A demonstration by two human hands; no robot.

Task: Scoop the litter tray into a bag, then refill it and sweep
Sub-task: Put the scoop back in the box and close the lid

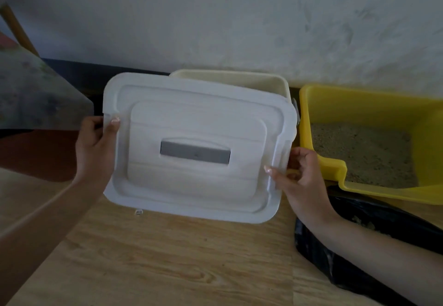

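A white plastic lid with a grey handle recess is held tilted above a cream storage container standing against the wall. My left hand grips the lid's left edge, thumb on top. My right hand grips its right edge the same way. Most of the container is hidden behind the lid. To the right a yellow litter tray holds sandy litter. A black bag lies open on the floor under my right forearm, with some litter inside.
The floor is light wood laminate. A white textured wall runs along the back. At the left stand a grey slanted panel and a wooden leg, with a reddish-brown surface below.
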